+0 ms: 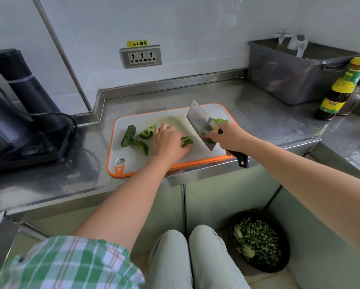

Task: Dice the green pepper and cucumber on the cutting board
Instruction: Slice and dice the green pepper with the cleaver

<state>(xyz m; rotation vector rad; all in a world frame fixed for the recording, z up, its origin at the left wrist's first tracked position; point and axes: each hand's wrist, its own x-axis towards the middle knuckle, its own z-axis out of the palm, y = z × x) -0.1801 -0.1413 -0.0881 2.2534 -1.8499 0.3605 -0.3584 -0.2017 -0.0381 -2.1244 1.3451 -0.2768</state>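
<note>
A white cutting board (133, 161) with an orange rim lies on the steel counter. On its left part sit a dark cucumber piece (128, 135) and two green pepper pieces (147, 132) (142, 146). My left hand (169, 142) presses down on thin pepper strips (187, 141) at mid-board. My right hand (230, 137) grips the black handle of a cleaver (202, 124), whose blade is tilted with its edge just right of the strips. A small heap of diced pepper (221, 121) lies at the board's far right, behind the blade.
A black appliance (18, 122) with a cable stands to the left. A grey plastic bin (295, 71) and a sauce bottle (341, 88) stand at the back right. On the floor, a black bowl (260, 240) holds chopped greens. A wall socket (141, 56) is behind the board.
</note>
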